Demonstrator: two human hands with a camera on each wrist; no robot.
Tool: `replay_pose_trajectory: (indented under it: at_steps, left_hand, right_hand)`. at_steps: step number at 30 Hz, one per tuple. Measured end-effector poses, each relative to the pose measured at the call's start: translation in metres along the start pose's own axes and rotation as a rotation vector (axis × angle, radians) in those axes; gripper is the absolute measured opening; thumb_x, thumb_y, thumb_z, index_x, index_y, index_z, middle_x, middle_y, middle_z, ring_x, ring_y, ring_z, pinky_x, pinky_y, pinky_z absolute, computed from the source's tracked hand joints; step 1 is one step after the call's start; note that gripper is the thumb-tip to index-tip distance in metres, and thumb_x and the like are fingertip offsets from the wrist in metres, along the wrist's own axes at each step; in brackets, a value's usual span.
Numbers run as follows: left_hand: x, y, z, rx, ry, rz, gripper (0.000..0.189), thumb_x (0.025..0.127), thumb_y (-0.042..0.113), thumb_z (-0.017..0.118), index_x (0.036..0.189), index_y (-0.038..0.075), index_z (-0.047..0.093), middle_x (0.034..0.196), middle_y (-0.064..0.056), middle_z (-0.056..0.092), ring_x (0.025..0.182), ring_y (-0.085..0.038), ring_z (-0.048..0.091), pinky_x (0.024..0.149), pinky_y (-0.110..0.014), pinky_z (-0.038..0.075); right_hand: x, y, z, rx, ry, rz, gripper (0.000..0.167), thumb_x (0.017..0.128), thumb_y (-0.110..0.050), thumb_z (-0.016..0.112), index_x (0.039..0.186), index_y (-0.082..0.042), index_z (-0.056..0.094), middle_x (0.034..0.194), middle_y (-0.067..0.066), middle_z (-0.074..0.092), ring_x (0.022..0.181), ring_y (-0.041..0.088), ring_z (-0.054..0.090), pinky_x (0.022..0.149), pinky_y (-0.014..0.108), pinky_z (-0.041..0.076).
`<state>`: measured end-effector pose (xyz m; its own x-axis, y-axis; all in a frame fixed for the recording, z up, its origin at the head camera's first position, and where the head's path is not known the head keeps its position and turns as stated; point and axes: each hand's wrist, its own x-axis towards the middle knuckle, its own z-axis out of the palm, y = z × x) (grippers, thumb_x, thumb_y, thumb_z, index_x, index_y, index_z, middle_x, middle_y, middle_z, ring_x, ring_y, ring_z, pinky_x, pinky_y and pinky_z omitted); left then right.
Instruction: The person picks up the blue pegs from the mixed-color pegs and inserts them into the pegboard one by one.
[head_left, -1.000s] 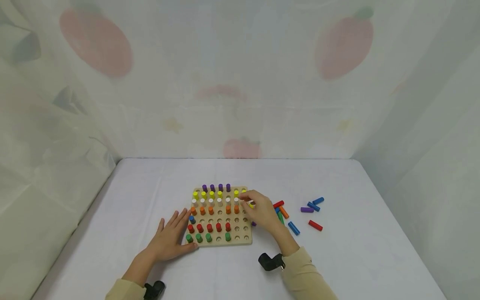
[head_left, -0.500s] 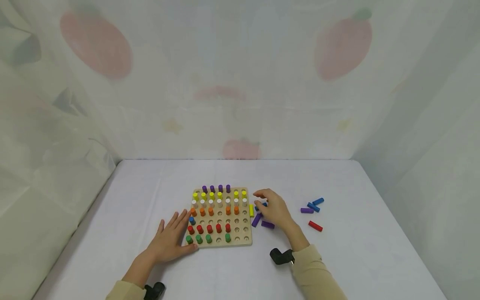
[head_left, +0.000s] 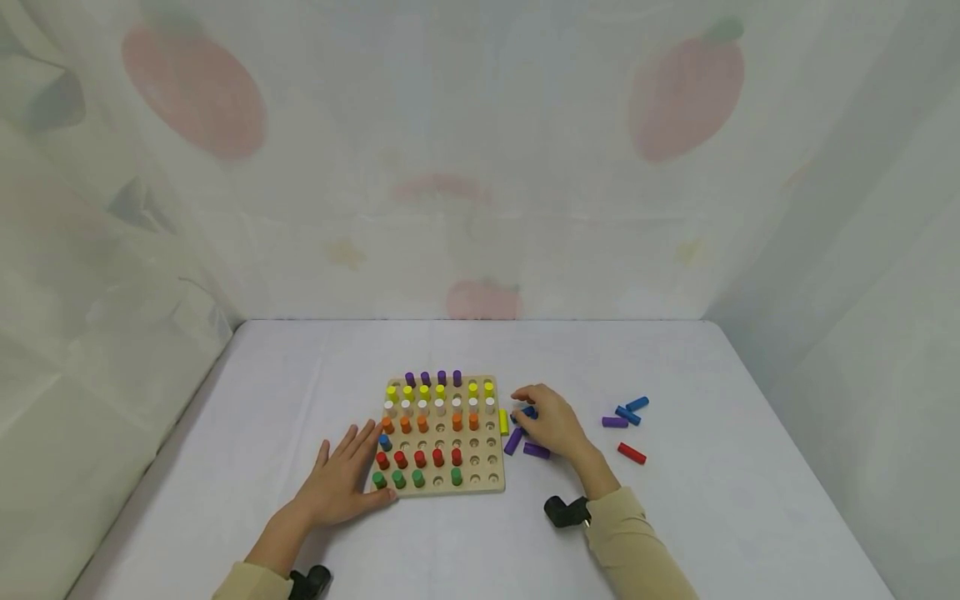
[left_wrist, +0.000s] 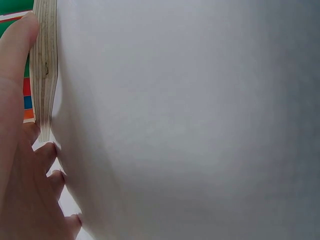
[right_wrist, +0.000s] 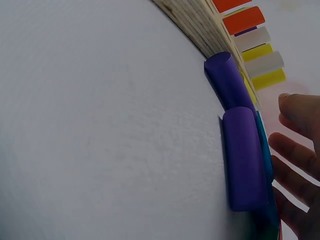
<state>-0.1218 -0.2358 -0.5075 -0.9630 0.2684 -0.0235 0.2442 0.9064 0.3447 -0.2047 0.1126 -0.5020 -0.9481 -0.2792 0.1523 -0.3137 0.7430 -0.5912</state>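
A wooden pegboard (head_left: 459, 490) lies on the table with rows of coloured pegs standing in its holes. Along its left edge rests my left hand (head_left: 341, 483), fingers spread; in the left wrist view the thumb (left_wrist: 27, 30) lies against the board's edge. My right hand (head_left: 555, 425) hovers right of the board over loose pegs, and its thumb and fingers are apart with nothing between them in the right wrist view. A blue peg (head_left: 529, 412) lies beneath these fingers, partly hidden. Closest to the board is a yellow peg (head_left: 504, 422), with purple pegs (right_wrist: 244, 160) nearby.
Farther right lie two blue pegs (head_left: 628, 415), a purple peg (head_left: 615, 422) and a red peg (head_left: 632, 453). Other loose pegs are hidden under my right hand. A pale printed curtain (head_left: 480, 167) hangs behind the table.
My right hand has moved right, off the board's upper right corner, to the loose pegs. A white peg now stands at the right end of the white row. My left hand stays put.
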Motion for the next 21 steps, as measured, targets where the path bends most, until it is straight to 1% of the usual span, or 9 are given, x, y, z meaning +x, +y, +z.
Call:
replay_pose_trajectory:
  at_steps: [6,16,21]
  left_hand:
    - [0.0004,-0.0012,0.0014,0.000,0.001,0.002,0.104,0.067,0.075,0.058,0.147,0.018,0.023,0.152,-0.008,0.024,0.138,-0.037,0.019,0.103,-0.069,0.008]
    - [0.0000,-0.0010,0.0007,-0.004,0.003,0.003,0.104,0.067,0.074,0.059,0.147,0.018,0.024,0.152,-0.008,0.025,0.138,-0.038,0.020,0.103,-0.069,0.008]
    - [0.0004,-0.0021,0.0018,0.002,0.002,0.003,0.104,0.067,0.075,0.058,0.147,0.018,0.023,0.152,-0.008,0.024,0.138,-0.038,0.020,0.102,-0.069,0.009]
  right_hand:
    - [-0.0008,0.0031,0.0014,-0.031,-0.006,0.001,0.029,0.083,-0.023,0.068,0.110,-0.015,0.064,0.103,0.001,0.063,0.093,0.015,0.059,0.081,0.033,0.050]
    - [0.0003,0.0053,0.0027,-0.031,-0.017,0.021,0.029,0.081,-0.022,0.071,0.108,-0.014,0.065,0.102,0.002,0.062,0.092,0.016,0.056,0.081,0.033,0.049]
    - [0.0019,0.0046,0.0042,-0.053,-0.015,0.037,0.027,0.080,-0.021,0.071,0.106,-0.015,0.066,0.100,0.002,0.060,0.090,0.017,0.055,0.081,0.033,0.048]
